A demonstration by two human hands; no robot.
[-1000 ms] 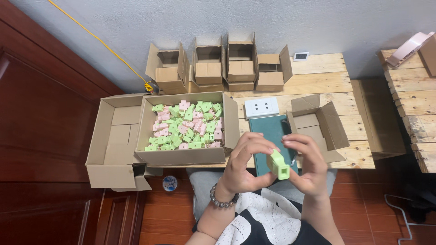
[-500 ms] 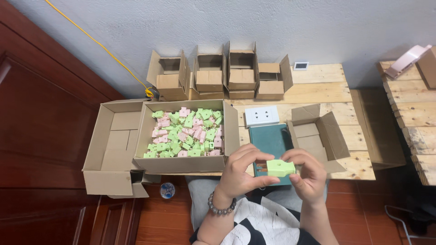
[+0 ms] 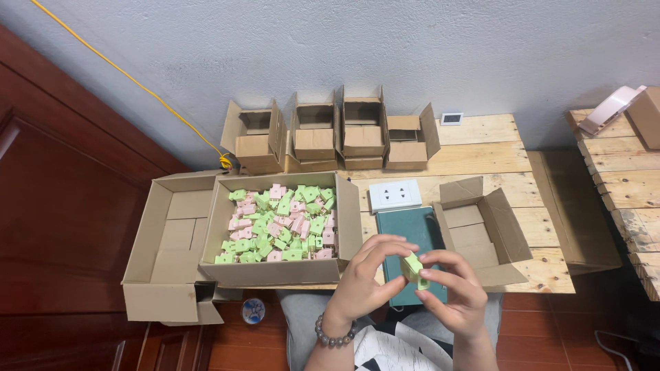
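Green piece [image 3: 414,269] — now tilted, not level

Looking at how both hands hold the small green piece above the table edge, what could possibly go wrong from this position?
1. The green piece is pinched only by fingertips of the left hand and right hand, near the table edge; if it slips, it may fall to the lap or floor.
2. The big box of green and pink pieces overhangs the table's front edge close to the left wrist; a nudge might tip it.

green piece [image 3: 413,269], teal book [image 3: 411,233], brown boxes [image 3: 278,272]
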